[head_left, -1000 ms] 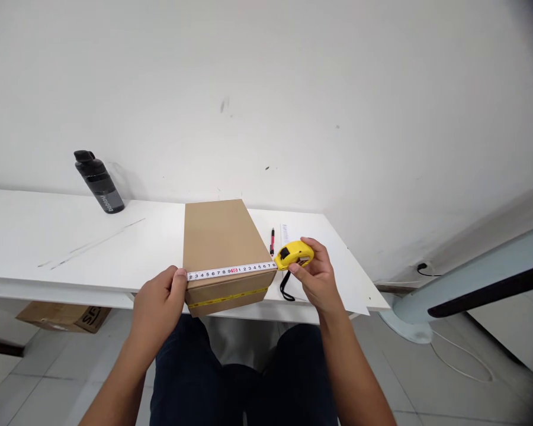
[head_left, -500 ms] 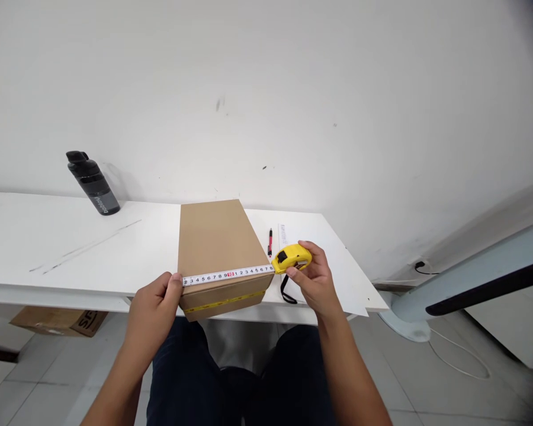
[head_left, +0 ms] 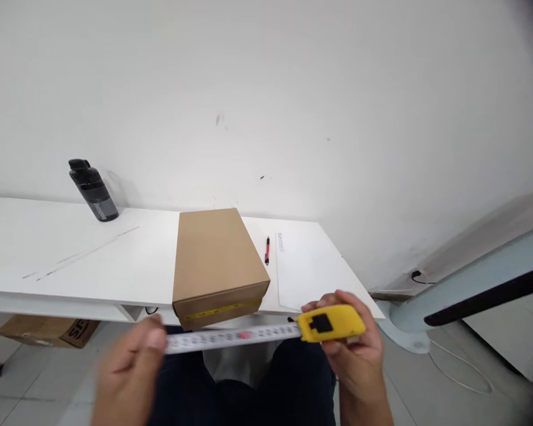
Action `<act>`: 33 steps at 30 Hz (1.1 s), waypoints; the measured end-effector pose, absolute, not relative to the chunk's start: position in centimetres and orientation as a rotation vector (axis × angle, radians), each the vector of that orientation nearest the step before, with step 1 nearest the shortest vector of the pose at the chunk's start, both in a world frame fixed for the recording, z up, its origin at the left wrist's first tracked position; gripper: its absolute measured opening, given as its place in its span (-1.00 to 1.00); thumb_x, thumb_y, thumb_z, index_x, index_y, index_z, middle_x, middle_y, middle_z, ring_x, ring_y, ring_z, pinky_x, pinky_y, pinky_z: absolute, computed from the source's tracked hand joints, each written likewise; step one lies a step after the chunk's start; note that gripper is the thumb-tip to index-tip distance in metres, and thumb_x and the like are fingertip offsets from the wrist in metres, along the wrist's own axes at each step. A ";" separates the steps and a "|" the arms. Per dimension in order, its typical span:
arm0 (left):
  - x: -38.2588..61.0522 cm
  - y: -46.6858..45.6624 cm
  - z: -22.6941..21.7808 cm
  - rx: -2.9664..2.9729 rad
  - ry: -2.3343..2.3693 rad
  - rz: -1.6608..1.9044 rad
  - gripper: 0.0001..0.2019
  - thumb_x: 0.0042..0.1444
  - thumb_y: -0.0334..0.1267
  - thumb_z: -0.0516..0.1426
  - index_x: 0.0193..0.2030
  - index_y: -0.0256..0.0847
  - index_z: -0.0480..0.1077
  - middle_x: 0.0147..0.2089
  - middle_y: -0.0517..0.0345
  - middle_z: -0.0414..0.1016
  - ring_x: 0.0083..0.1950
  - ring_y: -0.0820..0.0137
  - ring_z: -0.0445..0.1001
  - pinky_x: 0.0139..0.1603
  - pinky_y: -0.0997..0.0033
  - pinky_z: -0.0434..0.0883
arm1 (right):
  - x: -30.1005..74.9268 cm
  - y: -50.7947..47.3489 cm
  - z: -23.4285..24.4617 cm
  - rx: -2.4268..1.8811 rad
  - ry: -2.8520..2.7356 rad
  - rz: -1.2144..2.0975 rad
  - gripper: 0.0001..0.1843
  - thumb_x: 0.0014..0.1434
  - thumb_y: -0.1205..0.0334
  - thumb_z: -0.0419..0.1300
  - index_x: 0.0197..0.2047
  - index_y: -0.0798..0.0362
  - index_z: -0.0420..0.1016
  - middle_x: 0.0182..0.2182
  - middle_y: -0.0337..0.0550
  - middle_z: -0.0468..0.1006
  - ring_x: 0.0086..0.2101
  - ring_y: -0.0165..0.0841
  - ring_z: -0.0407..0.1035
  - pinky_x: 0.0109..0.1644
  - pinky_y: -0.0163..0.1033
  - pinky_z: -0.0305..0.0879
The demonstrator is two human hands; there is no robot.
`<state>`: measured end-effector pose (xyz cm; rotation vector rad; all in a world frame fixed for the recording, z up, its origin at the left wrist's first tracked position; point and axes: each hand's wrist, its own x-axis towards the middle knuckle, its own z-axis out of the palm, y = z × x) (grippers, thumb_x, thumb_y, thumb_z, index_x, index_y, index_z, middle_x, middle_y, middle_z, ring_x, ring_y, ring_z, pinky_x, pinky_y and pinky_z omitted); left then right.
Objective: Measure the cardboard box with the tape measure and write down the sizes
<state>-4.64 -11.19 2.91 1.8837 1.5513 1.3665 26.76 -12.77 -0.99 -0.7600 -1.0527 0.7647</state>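
Note:
A brown cardboard box [head_left: 215, 260] sits on the white table [head_left: 71, 266], its near end with a yellow tape strip at the table's front edge. My right hand [head_left: 359, 355] is closed around a yellow tape measure [head_left: 331, 323], held in the air in front of the table above my lap. Its white blade [head_left: 235, 337] stretches left to my left hand [head_left: 131, 367], which pinches the blade's end and looks blurred. Both hands are off the box, nearer to me than it.
A black water bottle [head_left: 92, 190] stands at the back left against the wall. A red and black pen [head_left: 267, 249] and a white sheet of paper [head_left: 311, 269] lie right of the box. A cardboard box [head_left: 44, 330] lies on the floor under the table. A grey fan base [head_left: 408, 325] stands at right.
Both hands lifted the stretched tape off the box's top edge and pulled it back toward me, away from the table. The box has stayed put.

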 end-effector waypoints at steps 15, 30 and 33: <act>-1.6 -10.4 -4.4 2.436 1.190 1.657 -0.80 0.29 -0.28 0.09 0.03 -0.03 0.37 -0.05 0.03 0.47 0.02 0.23 0.48 0.06 0.14 0.45 | 25.7 -11.3 -7.1 -0.776 -0.811 1.516 0.15 -0.14 0.00 0.58 0.44 -0.22 0.14 -0.27 -0.29 0.54 -0.31 -0.35 0.47 -0.17 -0.22 0.43; -8.9 7.5 -2.8 1.409 1.538 1.759 -0.20 0.28 0.36 -0.14 0.48 -0.12 -0.06 0.53 -0.23 -0.02 0.53 0.04 0.02 0.46 -0.10 0.13 | 19.1 -7.4 -4.9 -0.906 -0.770 1.653 0.44 -0.17 0.14 0.60 0.54 -0.01 -0.24 -0.22 -0.25 0.56 -0.21 -0.30 0.48 0.02 -0.14 0.38; -10.3 11.1 -0.5 1.404 1.463 1.606 -0.20 0.28 0.39 -0.31 0.29 -0.15 0.28 0.33 -0.19 0.37 0.38 0.02 0.31 0.29 -0.11 0.35 | 18.7 -5.1 -1.9 -0.880 -0.793 1.718 0.51 -0.20 0.12 0.61 0.55 0.04 -0.32 -0.21 -0.20 0.58 -0.26 -0.31 0.50 -0.10 -0.19 0.42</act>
